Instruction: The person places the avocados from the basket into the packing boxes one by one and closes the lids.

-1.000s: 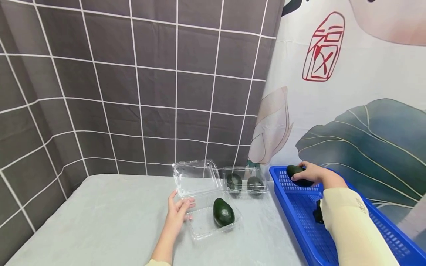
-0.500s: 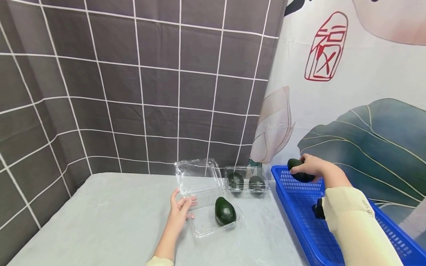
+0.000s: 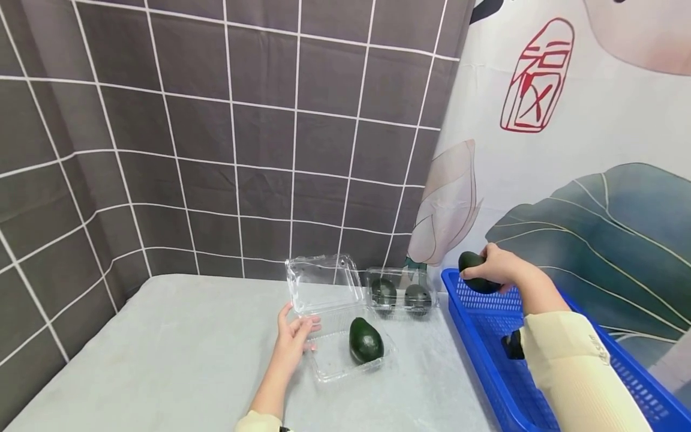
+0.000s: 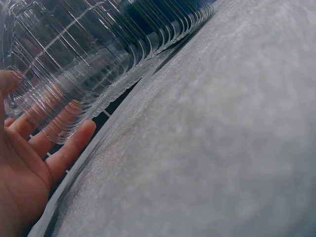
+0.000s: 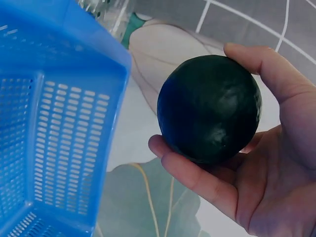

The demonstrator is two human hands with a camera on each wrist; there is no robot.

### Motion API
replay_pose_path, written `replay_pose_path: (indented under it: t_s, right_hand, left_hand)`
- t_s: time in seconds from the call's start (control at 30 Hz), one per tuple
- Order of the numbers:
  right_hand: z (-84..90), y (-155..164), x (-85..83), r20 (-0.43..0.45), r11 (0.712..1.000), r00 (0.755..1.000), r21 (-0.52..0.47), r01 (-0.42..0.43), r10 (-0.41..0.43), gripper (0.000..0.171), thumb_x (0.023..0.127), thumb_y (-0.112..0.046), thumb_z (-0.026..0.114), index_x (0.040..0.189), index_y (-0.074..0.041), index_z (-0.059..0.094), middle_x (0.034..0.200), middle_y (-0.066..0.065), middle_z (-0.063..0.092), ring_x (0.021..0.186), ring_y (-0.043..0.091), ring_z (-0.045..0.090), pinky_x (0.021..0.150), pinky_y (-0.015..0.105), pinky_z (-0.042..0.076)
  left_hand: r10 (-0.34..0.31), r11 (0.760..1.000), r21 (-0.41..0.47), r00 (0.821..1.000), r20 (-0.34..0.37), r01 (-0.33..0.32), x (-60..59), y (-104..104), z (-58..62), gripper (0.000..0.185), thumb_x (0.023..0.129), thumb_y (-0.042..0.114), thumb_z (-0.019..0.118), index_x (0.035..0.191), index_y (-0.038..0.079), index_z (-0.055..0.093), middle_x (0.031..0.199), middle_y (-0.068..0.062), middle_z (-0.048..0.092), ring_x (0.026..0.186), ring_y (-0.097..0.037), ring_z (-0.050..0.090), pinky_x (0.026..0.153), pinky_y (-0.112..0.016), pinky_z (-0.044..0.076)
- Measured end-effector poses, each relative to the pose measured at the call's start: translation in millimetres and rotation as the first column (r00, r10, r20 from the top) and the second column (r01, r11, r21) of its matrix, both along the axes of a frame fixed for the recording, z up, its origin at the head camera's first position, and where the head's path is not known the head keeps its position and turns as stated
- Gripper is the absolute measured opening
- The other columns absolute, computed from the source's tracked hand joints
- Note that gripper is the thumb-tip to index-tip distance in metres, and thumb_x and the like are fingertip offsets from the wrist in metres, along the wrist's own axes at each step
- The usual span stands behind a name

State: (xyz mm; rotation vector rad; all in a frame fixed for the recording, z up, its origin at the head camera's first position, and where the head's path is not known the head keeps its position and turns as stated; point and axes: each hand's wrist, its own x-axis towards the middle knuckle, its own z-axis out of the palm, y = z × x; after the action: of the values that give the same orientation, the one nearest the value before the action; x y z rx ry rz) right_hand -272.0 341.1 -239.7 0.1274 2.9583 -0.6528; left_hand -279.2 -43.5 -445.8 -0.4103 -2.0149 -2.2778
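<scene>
My right hand [image 3: 499,264] grips a dark green avocado [image 3: 477,273] above the far end of the blue basket [image 3: 459,324]. In the right wrist view, thumb and fingers wrap the round end of this avocado [image 5: 210,108]. On the table lies a clear plastic clamshell box [image 3: 329,360] with its lid [image 3: 324,285] raised at the back. One avocado [image 3: 366,341] rests in its right half. My left hand [image 3: 291,339] touches the box's left side, fingers fairly straight and spread. Those fingers [image 4: 74,148] show partly through the clear plastic in the left wrist view.
Behind the open box, a second clear box [image 3: 400,294] with its lid down contains two avocados. A small black object [image 3: 513,345] shows in the basket beside the right sleeve. Grey checked cloth [image 3: 259,150] and a white printed cloth hang at the back.
My right hand has lifted the avocado slightly higher over the basket's far end. The left hand stays at the box's side, and the view has shifted a little.
</scene>
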Motion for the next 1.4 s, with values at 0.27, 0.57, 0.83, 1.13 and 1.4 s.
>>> replay_pose_path:
  t_s: [0.27,0.57,0.83,1.13,1.4]
  right_hand:
    - [3.0,-14,3.4,-0.048,0.996,0.999,0.086,-0.011,0.015,0.073,0.078,-0.044,0.067,0.111,0.012,0.033,0.097,0.029,0.05,0.084,0.036,0.054,0.065,0.042,0.051]
    - [2.7,-26,6.3,-0.111,0.995,0.993,0.093,-0.021,0.031,0.07,0.078,-0.042,0.067,0.109,0.012,0.035,0.094,0.026,0.048,0.081,0.033,0.053,0.067,0.041,0.048]
    - [-1.4,-38,3.4,-0.15,0.998,0.987,0.038,-0.046,0.051,0.062,0.08,-0.036,0.066,0.106,0.011,0.036,0.092,0.025,0.048,0.077,0.03,0.055,0.064,0.038,0.05]
    - [-8.5,-47,1.2,-0.194,0.998,0.979,0.041,-0.049,0.056,0.058,0.077,-0.035,0.067,0.104,0.01,0.041,0.089,0.023,0.053,0.075,0.029,0.056,0.065,0.039,0.05]
    - [-11.3,-54,-0.4,-0.219,0.998,0.974,0.049,-0.046,0.056,0.056,0.077,-0.036,0.067,0.103,0.008,0.043,0.087,0.021,0.055,0.074,0.028,0.055,0.062,0.037,0.048]
  left_hand:
    - [0.002,0.999,-0.035,1.0,0.008,-0.001,1.0,2,-0.3,0.061,0.099,0.013,0.042,0.141,0.001,-0.001,0.119,-0.028,0.054,0.107,-0.038,0.056,0.067,-0.033,0.055]
    - [-0.006,0.999,-0.041,1.0,-0.014,0.005,1.3,4,-1.1,0.06,0.099,0.012,0.042,0.139,0.001,-0.001,0.117,-0.029,0.055,0.106,-0.039,0.056,0.064,-0.035,0.055]
    - [0.009,0.999,-0.038,1.0,-0.009,-0.01,0.2,1,-1.5,0.061,0.099,0.013,0.043,0.141,0.002,0.0,0.118,-0.028,0.055,0.105,-0.039,0.057,0.063,-0.035,0.055]
    - [0.038,0.992,-0.115,0.998,-0.042,-0.043,1.6,-1,-0.4,0.061,0.098,0.014,0.045,0.14,0.0,0.003,0.114,-0.024,0.059,0.102,-0.033,0.06,0.093,-0.048,0.042]
    - [0.044,0.995,-0.085,0.998,-0.054,-0.049,0.6,-1,-2.6,0.057,0.097,0.011,0.046,0.137,0.0,0.006,0.111,-0.025,0.059,0.101,-0.035,0.06,0.092,-0.041,0.044]
